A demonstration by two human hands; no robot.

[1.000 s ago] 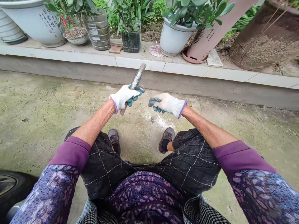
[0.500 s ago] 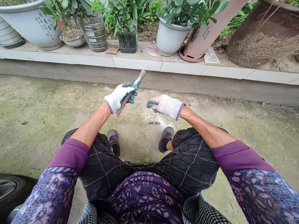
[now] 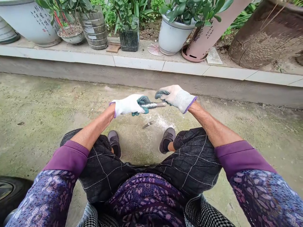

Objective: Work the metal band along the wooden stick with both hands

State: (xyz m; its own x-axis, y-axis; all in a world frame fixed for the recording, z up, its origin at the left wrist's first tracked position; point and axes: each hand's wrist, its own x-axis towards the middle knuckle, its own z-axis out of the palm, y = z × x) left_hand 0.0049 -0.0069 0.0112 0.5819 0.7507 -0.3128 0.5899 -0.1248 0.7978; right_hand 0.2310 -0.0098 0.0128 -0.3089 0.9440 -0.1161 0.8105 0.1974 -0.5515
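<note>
Now I am clenching a metal rod in my gloved left hand, its grey-green coated fingers wrapped tightly around it, and I am holding it crosswise in front of my knees. A tight silver winding is covering the stretch I can see, with only a short bare brown tip showing past it. The rest is hidden inside my fist, so I cannot say how much remains unwound. My gloved right hand is hovering just above that tip, half curled and not closing on the rod; I cannot tell whether it is pinching any fine strand.

Below, a short metal-tipped piece is lying on mossy concrete ground, beside a patch of white powder and between my shoes. Ahead, a tiled concrete kerb is carrying a white plant pot and a black pot.
</note>
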